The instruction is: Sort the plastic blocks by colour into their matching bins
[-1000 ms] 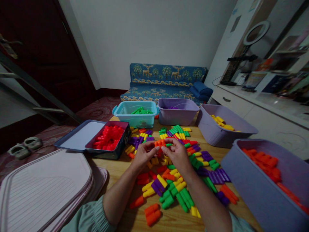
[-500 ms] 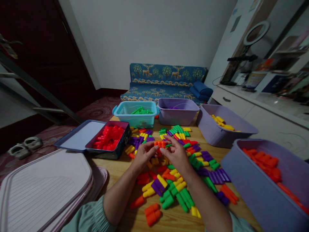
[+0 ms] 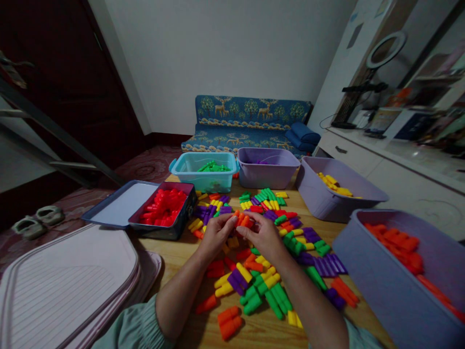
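Right, status: print on the boxes on the far-right counter is too blurred to read. 5 containers ring the wooden table:
- red tin, left: red blocks
- teal bin, far: green blocks
- far purple bin, just right of the teal bin: a few purple pieces
- right purple bin: yellow blocks
- near purple bin, near right: orange blocks

I see left hand and right hand both pinching 1 orange block cluster, fingertips closed on it, over the loose block pile at table centre. Tin lid overhangs the left table edge. Bare wood shows only near-left of the pile, nearer than the tin.
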A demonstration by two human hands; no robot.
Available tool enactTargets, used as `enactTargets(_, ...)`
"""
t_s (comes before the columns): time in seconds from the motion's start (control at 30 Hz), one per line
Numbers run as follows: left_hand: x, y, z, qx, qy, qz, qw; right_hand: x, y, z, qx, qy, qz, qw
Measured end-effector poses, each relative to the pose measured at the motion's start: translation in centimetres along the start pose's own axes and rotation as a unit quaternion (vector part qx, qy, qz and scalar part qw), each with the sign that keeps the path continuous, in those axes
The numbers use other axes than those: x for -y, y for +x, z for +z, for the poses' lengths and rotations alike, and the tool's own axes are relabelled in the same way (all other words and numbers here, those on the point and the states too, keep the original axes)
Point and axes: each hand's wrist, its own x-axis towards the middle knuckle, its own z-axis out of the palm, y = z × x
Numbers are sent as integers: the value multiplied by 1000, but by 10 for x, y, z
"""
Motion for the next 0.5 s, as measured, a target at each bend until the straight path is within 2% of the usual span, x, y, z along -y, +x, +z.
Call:
enactTargets(0.17, -1, 1, 3, -22, -34, -20, 999, -4, 1, 1, 7, 24, 16, 1000)
enactTargets(0.3, 0, 4, 0, -95, -98, -42, 990, -4, 4, -2, 38, 65, 37, 996)
enactTargets(0.4, 0, 6, -3, -149, -123, -58, 980, 4, 3, -3, 15, 100, 44, 994)
enactTargets(0.5, 0, 6, -3, -149, -114, -54, 981, 11, 1, -1, -11, 144, 46, 988)
